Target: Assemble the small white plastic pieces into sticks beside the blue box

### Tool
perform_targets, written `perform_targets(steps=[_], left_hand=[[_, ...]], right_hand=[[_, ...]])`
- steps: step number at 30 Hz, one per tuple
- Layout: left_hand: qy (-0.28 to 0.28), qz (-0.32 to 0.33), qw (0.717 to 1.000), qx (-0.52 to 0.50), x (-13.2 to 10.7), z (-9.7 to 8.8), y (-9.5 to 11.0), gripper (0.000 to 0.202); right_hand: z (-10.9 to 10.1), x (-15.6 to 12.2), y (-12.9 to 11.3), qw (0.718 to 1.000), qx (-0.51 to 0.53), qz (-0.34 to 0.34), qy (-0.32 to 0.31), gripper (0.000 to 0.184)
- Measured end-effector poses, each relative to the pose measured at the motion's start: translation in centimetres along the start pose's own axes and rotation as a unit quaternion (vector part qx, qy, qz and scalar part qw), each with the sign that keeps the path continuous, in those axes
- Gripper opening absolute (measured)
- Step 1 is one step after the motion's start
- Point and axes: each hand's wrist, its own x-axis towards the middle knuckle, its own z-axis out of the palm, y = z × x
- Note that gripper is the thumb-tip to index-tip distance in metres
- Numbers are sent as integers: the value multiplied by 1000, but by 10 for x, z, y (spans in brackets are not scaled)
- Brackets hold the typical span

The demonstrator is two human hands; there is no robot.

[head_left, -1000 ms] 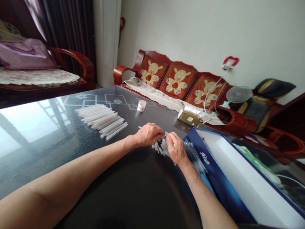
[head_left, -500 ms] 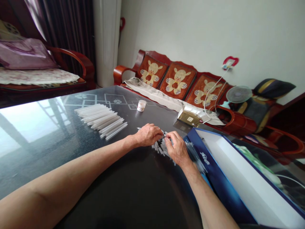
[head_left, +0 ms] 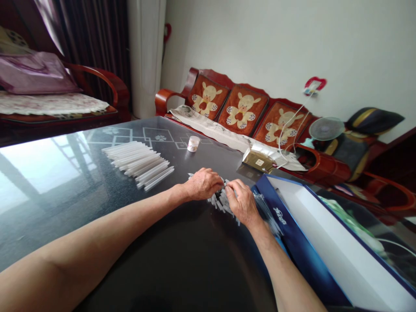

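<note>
On the bench (head_left: pixel 182 268) I have a fanned row of thin rods (head_left: pixel 138 164) to the left and a loose heap of rods (head_left: pixel 221 203) straight ahead, with my left grip (head_left: pixel 202 184) over its left side and my right grip (head_left: pixel 242 203) over its right. Right of the heap, an open box (head_left: pixel 325 234) sits at the bench's right edge. Behind the row stands a small jar (head_left: pixel 193 144), and further right a packet (head_left: pixel 258 161) rests at the far edge. Beyond the bench runs a wooden settee (head_left: pixel 242 108), with a newspaper (head_left: pixel 208 125) along its seat and a fan (head_left: pixel 326 128) at its right end.
</note>
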Motion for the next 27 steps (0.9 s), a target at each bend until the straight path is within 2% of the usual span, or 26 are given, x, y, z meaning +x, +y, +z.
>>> perform_targets(steps=[3, 9, 16, 22, 27], left_hand=[[-4, -3, 1000, 5, 0, -1, 2, 22], [13, -2, 1000, 0, 2, -4, 4, 15], [10, -4, 1000, 4, 1, -3, 3, 17], [1, 2, 1000, 1, 2, -6, 5, 17], [-9, -6, 1000, 21, 1, -3, 4, 16]], right_hand=[[2, -1, 1, 1000, -11, -5, 0, 21], [5, 0, -3, 998, 26, 59, 10, 33], [2, 0, -3, 999, 30, 20, 10, 20], [1, 1, -6, 993, 69, 94, -12, 36], [2, 2, -7, 995, 58, 80, 4, 27]])
